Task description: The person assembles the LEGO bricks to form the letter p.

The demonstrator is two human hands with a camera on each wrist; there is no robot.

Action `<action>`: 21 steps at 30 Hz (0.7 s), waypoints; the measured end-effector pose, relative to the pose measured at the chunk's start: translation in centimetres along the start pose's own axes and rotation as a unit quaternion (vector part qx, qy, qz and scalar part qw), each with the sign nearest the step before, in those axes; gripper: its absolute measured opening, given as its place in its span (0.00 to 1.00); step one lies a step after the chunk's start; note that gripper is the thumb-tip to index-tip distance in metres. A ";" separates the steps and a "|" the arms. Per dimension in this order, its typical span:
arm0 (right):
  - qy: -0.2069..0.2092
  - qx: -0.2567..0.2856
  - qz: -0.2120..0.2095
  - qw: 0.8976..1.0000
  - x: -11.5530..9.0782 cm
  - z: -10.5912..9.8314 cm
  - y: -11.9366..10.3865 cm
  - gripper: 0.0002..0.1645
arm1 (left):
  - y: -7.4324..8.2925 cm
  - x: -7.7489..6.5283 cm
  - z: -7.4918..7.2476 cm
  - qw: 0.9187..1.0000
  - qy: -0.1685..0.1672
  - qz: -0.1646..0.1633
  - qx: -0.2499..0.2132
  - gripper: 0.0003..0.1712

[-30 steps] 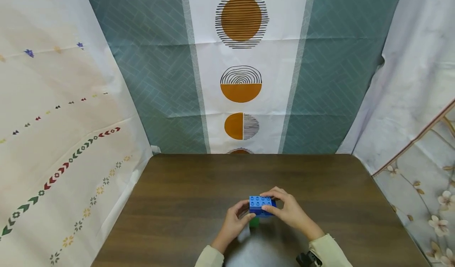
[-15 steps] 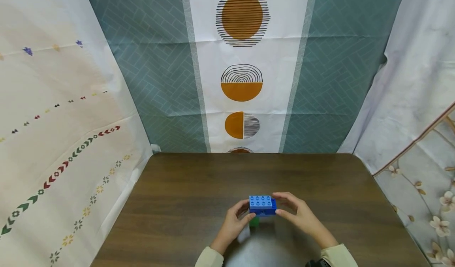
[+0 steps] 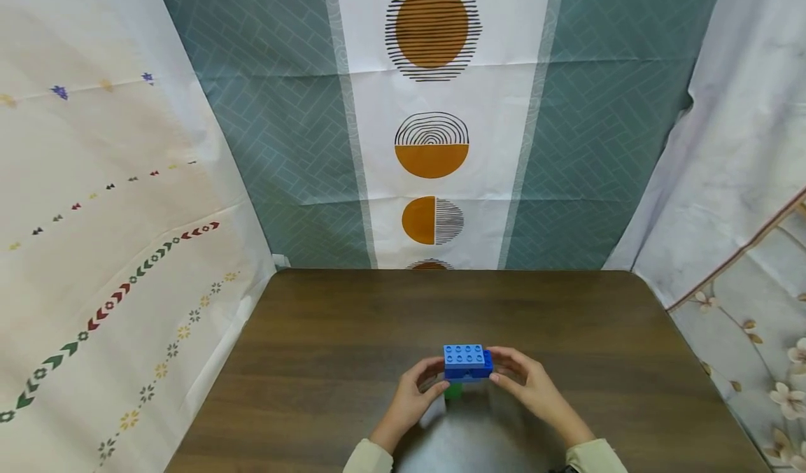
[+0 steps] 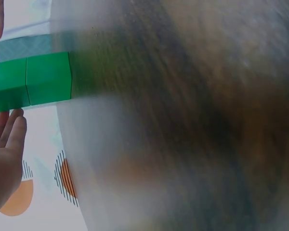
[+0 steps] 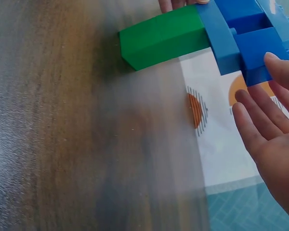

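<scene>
A column of green bricks [image 5: 164,36] stands on the wooden table, wider blue bricks [image 5: 226,38] stacked across its top. Uppermost lies a lighter blue studded brick [image 3: 463,355], with a darker blue brick [image 3: 488,364] jutting out below it on the right. My left hand [image 3: 406,403] holds the stack's left side, thumb in front and fingers behind. From the right, my right hand [image 3: 535,389] pinches the end of the darker blue brick between thumb and fingers. The right wrist view shows a gap between the blue bricks on the underside of the upper layers.
The brown table [image 3: 315,333] extends around the stack. Behind it hangs a teal and white cloth [image 3: 352,109] with orange circles. Patterned cloths flank the table, a cream one [image 3: 126,200] at left and a floral one [image 3: 743,263] at right.
My right hand has slid off the top studded brick, outward to the right end of the blue brick beneath. My left hand stays in place, and the stack stands as before.
</scene>
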State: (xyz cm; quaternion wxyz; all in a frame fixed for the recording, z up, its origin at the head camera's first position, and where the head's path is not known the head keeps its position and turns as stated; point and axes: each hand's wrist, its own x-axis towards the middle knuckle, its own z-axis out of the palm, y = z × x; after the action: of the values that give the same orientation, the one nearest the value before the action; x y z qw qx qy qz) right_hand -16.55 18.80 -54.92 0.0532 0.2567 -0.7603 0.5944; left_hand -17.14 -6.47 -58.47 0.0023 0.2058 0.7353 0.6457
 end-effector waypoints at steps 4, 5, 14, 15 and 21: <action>0.009 0.011 -0.004 1.000 -0.1 0.2 0.1 0.23 | 0.0 0.0 0.0 1.000 0.001 -0.006 -0.002 0.21; 0.010 0.016 -0.005 1.000 -0.1 0.2 0.2 0.23 | 0.1 0.0 0.0 1.000 0.001 -0.006 -0.004 0.21; 0.024 0.042 0.010 0.999 0.1 0.4 0.3 0.23 | 3.7 -0.2 -0.1 1.000 0.012 -0.015 -0.005 0.18; 0.028 0.042 0.016 0.999 0.2 0.4 0.3 0.22 | 3.8 -0.1 -0.1 1.000 0.014 -0.014 0.001 0.18; 0.053 0.042 0.041 0.997 1.0 0.7 -0.4 0.22 | 4.7 0.5 -0.4 1.000 0.021 0.000 0.011 0.18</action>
State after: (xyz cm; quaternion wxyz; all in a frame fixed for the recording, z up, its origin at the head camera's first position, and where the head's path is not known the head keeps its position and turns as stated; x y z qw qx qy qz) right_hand -17.07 17.72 -54.41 0.0578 0.1955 -0.7410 0.6399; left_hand -16.27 -6.37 -53.81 -0.0153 0.1926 0.7420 0.6420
